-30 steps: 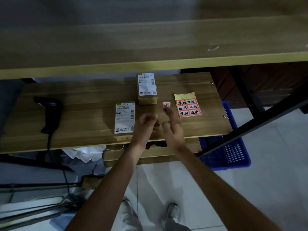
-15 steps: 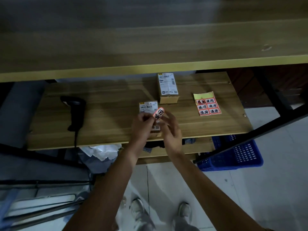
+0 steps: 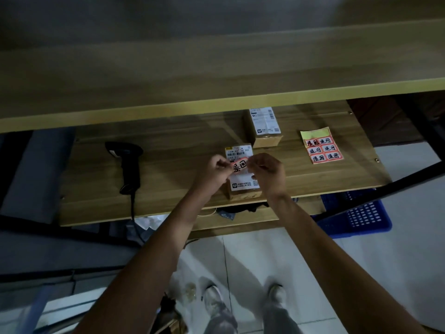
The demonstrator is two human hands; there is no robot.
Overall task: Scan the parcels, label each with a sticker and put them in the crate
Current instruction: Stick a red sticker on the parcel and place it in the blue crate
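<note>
Both hands hold one red sticker over the near parcel at the middle of the frame.

On the bench (image 3: pixel 96 169), a black scanner (image 3: pixel 127 162) lies at centre left. The left hand (image 3: pixel 212 172) and right hand (image 3: pixel 268 173) each pinch an end of the sticker (image 3: pixel 240 165), fingers clamped on it, just above the near parcel (image 3: pixel 243 183) by the bench's front edge. Behind it, further up the frame, sits a second parcel (image 3: pixel 265 127). Right of that lies the sticker sheet (image 3: pixel 321 147). The blue crate (image 3: pixel 361 216) stands on the floor at lower right, under the bench.
</note>
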